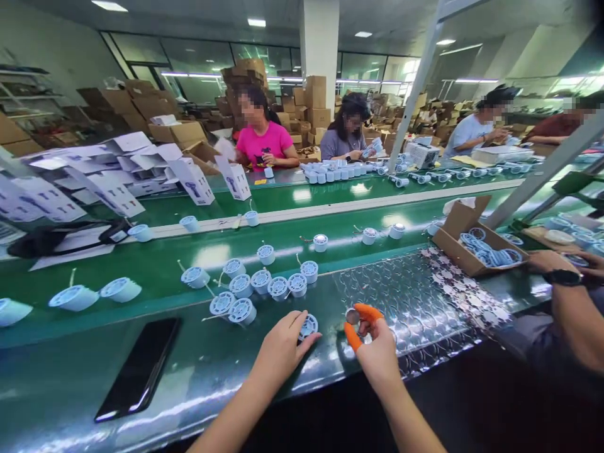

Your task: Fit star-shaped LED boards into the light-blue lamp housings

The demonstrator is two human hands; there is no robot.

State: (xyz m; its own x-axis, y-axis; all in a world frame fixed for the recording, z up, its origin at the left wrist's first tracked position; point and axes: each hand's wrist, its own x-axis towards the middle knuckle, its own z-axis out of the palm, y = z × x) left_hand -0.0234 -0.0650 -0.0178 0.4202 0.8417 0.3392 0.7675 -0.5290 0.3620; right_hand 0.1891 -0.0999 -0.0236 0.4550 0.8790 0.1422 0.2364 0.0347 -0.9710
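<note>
My left hand [285,340] is wrapped round a light-blue round plastic housing [308,327] with a spoked face, at the front edge of the bench. To its right, my right hand [375,343] pinches a small silver metal disc [352,316] between thumb and finger, both in orange finger covers. Ahead of my left hand stands a cluster of similar blue housings [242,311], several with short wires sticking out. Under and beyond my right hand lies a clear plastic sheet [406,314] with rows of round shapes.
A black phone [139,368] lies at the left. A cardboard box [476,255] of blue rings stands at the right, near a co-worker's arm [569,302]. More housings sit along the green belt [155,258]. Several people work across it, beside white printed boxes [193,179].
</note>
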